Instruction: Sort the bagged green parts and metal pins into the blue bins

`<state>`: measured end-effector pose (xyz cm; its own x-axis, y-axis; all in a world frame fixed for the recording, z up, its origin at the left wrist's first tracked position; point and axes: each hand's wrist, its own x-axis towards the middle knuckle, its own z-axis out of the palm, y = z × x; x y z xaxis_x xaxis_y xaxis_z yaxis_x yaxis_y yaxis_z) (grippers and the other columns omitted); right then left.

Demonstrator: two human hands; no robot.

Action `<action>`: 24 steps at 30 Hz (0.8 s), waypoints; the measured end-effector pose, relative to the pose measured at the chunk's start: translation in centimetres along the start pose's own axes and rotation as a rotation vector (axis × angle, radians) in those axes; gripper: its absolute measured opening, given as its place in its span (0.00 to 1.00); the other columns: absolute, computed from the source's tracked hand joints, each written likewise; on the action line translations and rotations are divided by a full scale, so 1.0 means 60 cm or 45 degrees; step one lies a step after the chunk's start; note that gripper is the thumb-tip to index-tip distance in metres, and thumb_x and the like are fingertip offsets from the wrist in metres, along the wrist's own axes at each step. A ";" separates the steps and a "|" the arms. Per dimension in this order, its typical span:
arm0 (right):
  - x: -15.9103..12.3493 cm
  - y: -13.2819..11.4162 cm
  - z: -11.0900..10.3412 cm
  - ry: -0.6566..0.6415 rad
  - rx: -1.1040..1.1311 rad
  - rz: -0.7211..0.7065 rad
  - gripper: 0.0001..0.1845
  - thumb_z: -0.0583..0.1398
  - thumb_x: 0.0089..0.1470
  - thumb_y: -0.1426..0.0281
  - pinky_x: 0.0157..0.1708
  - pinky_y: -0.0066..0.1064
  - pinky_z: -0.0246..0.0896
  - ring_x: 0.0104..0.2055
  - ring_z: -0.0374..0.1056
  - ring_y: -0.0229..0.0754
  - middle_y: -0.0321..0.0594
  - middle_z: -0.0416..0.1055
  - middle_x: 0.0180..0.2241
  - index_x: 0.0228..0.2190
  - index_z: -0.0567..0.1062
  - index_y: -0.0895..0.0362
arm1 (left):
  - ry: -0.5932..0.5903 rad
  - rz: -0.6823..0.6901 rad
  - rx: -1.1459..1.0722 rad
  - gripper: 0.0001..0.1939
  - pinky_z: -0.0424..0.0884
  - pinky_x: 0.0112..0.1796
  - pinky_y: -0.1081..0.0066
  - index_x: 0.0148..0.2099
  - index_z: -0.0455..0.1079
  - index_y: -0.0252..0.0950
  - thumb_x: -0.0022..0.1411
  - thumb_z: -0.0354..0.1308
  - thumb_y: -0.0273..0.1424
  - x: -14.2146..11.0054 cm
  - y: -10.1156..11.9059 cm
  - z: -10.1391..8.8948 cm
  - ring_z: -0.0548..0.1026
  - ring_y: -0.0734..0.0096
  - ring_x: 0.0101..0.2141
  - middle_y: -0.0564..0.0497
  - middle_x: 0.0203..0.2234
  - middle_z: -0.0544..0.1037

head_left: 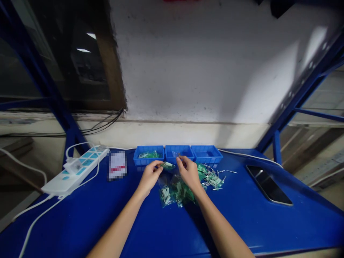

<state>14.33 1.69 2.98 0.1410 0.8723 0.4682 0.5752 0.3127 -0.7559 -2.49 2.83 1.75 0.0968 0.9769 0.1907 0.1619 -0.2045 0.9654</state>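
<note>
My left hand (151, 176) pinches a small green-and-clear plastic packet (168, 165) by its left end, above the table in front of the blue bins. To its right, my right hand (189, 172) is closed at thumb and forefinger, with a thin tip showing there that is too small to name. Beneath and between the hands lies a pile of green plastic packets (182, 191). A clear packet with short white pieces (166, 195) rests at the pile's left front. Loose thin white-and-metal pins (215, 179) are scattered right of my right hand.
Three blue bins stand along the back: the left bin (135, 157) holds green packets, the middle bin (169, 147) some clear plastic, beside the right bin (206, 159). A white power strip (77, 172) with cables and a pixelated card (117, 165) lie left; a phone (268, 184) lies right.
</note>
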 end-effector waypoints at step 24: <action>-0.032 -0.027 0.026 0.014 0.145 -0.391 0.09 0.56 0.45 0.78 0.48 0.39 0.56 0.48 0.60 0.46 0.43 0.64 0.41 0.28 0.74 0.54 | -0.023 -0.368 -0.606 0.17 0.57 0.22 0.78 0.36 0.70 0.32 0.48 0.62 0.41 -0.004 0.020 0.000 0.70 0.76 0.23 0.51 0.26 0.74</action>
<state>11.85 0.10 2.57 -0.0162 0.7269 0.6866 0.4987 0.6010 -0.6245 -2.30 2.34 2.88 0.1320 0.9869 -0.0929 -0.2770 0.1267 0.9525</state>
